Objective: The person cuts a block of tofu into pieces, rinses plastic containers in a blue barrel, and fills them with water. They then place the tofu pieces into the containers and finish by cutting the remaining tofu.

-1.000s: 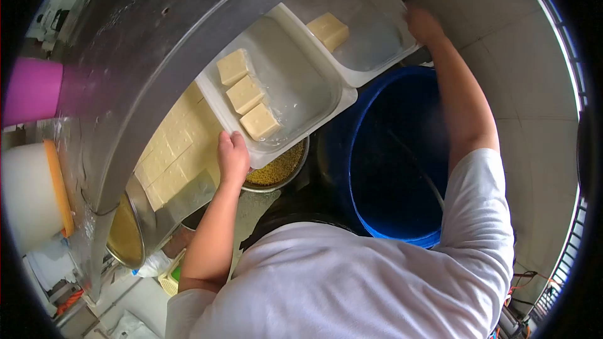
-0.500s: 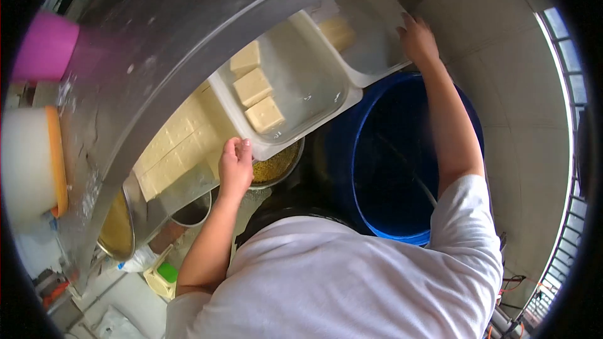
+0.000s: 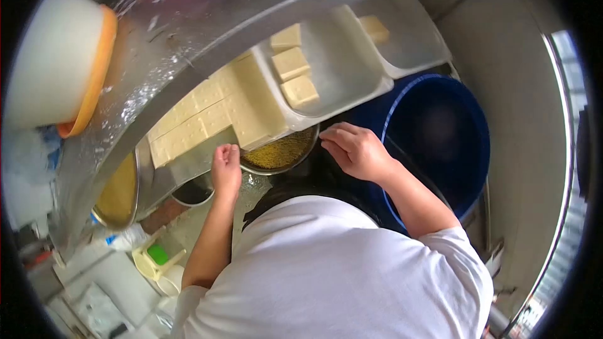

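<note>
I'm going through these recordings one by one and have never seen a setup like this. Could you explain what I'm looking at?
There is no machine: a person works with two bare hands. The only camera is worn on the head, looking forward and down, so the white shirt fills the bottom.

Ahead, a pale rectangular tray holds three cream-coloured square blocks. A second pale rectangular tray beside it holds another. To the left lies a cream-coloured slab marked into squares; lower down are yellow grains in a round metal bowl.

The left hand is near the slab, fingers curled. The right hand is near a large round blue barrel. I cannot make out anything held.
</note>
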Motion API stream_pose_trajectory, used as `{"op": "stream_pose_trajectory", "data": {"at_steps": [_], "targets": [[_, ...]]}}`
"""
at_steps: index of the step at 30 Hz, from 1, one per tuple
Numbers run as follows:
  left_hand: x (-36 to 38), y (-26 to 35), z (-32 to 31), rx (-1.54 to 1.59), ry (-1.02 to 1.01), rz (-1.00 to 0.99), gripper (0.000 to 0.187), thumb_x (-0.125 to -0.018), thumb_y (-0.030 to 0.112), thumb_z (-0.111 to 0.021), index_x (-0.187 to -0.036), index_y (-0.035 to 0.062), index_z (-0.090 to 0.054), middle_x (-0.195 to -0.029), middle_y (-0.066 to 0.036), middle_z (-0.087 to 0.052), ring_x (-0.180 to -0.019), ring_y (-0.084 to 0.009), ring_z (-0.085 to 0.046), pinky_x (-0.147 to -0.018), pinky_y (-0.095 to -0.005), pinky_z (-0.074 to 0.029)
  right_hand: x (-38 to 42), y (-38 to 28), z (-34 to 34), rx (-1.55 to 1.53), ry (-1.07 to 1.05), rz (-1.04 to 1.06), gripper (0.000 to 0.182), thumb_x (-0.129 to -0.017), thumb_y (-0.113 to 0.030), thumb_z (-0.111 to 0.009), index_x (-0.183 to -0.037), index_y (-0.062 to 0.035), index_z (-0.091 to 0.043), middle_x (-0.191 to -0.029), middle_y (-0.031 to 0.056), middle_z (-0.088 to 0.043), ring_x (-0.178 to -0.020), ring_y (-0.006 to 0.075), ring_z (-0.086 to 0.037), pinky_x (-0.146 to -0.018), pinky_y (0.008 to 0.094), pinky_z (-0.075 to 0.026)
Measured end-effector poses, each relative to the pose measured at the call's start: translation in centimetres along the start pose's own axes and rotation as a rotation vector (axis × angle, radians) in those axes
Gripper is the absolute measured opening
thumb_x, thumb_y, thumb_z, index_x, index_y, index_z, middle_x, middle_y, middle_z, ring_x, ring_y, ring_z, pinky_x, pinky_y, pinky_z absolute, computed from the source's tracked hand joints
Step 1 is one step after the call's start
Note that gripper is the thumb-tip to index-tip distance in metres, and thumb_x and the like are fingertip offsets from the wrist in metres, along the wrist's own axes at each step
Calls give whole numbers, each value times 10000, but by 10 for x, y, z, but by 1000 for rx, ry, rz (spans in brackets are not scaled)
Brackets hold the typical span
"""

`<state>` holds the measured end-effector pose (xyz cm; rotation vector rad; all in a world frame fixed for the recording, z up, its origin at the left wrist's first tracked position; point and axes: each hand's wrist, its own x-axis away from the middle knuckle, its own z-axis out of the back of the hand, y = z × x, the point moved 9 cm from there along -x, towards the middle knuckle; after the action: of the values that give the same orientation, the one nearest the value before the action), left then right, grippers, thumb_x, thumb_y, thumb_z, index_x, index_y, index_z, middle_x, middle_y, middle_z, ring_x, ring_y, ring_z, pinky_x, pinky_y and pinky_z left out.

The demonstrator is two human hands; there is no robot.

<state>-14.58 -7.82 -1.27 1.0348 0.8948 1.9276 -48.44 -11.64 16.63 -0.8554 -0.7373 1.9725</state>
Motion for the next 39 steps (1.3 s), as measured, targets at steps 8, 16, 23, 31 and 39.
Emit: {"op": "stream_pose_trajectory", "data": {"at_steps": [8, 16, 23, 31, 39], "targets": [[-23, 53, 21, 78, -65, -167, 229, -1036, 201, -612, -1155, 5, -598, -981, -64, -640, -742, -113, -610, -629, -275, -521, 53, 23, 60, 120, 386, -358, 120, -923, -75, -683, -1013, -1, -714, -936, 184, -710, -869, 367, -699, -763, 400, -568], [-401, 196, 130, -420, 391, -599, 816, -926, 494, -724, -1414, -115, -486, -1439, -287, -544, -1314, -398, -543, -1083, -485, -435, 79, -12, 20, 79, 350, -235, 131, -883, -36, -713, -1012, -16, -702, -910, 154, -698, -803, 343, -696, -679, 390, -575], [-322, 204, 84, 78, 229, -178, 523, -1018, 365, -575, -1376, -17, -590, -1358, -199, -641, -1192, -372, -645, -1014, -456, -501, 116, -7, 26, 133, 415, -390, 106, -902, -55, -712, -1003, -22, -705, -905, 149, -700, -790, 332, -697, -676, 387, -575], [-389, 228, 120, -219, 305, -379, 458, -1008, 271, -591, -1359, -23, -590, -1285, -210, -668, -1190, -338, -649, -997, -433, -518, 113, -5, 46, 201, 443, -413, 98, -904, -71, -715, -989, -23, -708, -910, 160, -705, -803, 345, -702, -693, 400, -576], [-187, 269, 40, -952, 586, -1346, 403, -997, 178, -607, -1343, -28, -590, -1212, -220, -696, -1188, -304, -653, -980, -411, -534, 87, -6, 26, 31, 388, -357, 223, -898, -64, -719, -1113, -24, -682, -1011, 146, -697, -883, 331, -702, -740, 389, -592]]}}
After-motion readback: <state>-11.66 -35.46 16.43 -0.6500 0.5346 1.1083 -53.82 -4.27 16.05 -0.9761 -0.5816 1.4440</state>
